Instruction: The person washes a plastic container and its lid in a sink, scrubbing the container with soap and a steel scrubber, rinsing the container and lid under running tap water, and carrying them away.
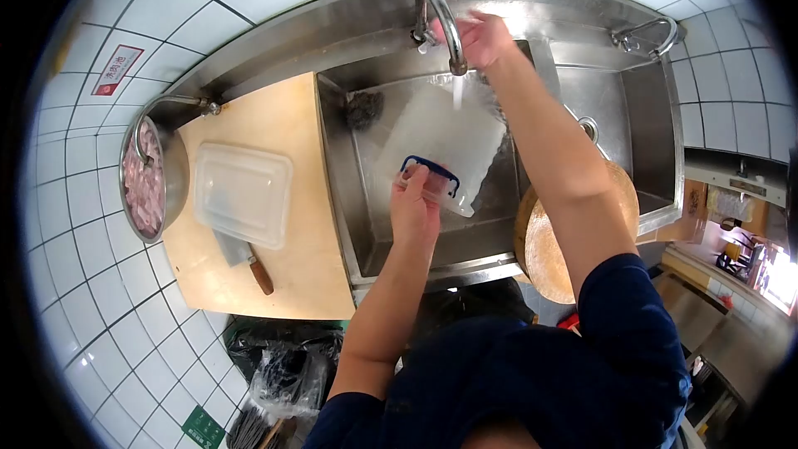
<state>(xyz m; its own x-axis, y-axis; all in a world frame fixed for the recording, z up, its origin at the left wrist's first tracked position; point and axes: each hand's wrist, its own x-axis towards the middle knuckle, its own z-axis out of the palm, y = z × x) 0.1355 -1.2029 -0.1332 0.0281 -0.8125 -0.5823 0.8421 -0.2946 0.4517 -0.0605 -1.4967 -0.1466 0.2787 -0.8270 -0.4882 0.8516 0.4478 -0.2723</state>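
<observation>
My left hand [416, 214] is closed on a small clear plastic container with a blue rim [438, 180], above the sink [382, 229]. Beneath it, a large translucent plastic tub [428, 129] lies tilted in the basin. Water runs from the curved faucet [453, 37] into the sink, at the tub's far end. My right hand [484, 40] is beside that faucet, close to its tap handle [426, 43]. Motion blurs its fingers, so their grip cannot be made out. A dark scouring pad [363, 110] sits in the basin's far left corner.
On the left, a wooden board [303, 283] carries a translucent lid [245, 191] partly over a cleaver [237, 249]. A metal bowl of raw meat [145, 187] stands farther left. A round wooden board [549, 249] leans by the second basin [611, 108] on the right.
</observation>
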